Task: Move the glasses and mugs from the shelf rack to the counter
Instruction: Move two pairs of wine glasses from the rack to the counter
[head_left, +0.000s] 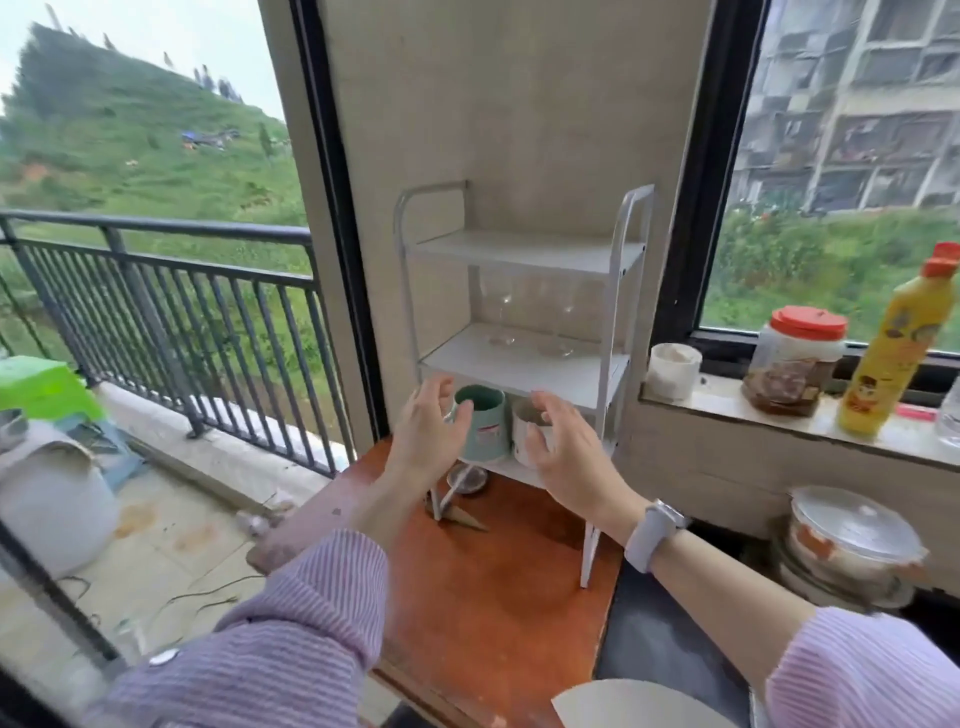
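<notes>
- Green mug (484, 423) and white mug (527, 434) on rack's (615, 332) bottom shelf, side by side.
- Glasses (530, 317) on middle shelf.
- Left hand (428, 428) spread open at green mug.
- Right hand (563, 452) spread open at white mug, neither clasped.

White three-tier shelf rack (519, 364) stands upright on the reddish-brown counter (493, 597), at the counter's 12 o'clock end against the wall. Top tier: bare. Middle tier: two clear stemmed glasses, upright, side by side, left glass (501, 312) and right glass (563, 317) near each other; contact cannot be determined. Bottom tier: teal mug (485, 428) at 9 o'clock, upright, label on its side, handle toward 9 o'clock. White mug (530, 431) just beside it at 3 o'clock, upright, dark interior, partly hidden.
</notes>
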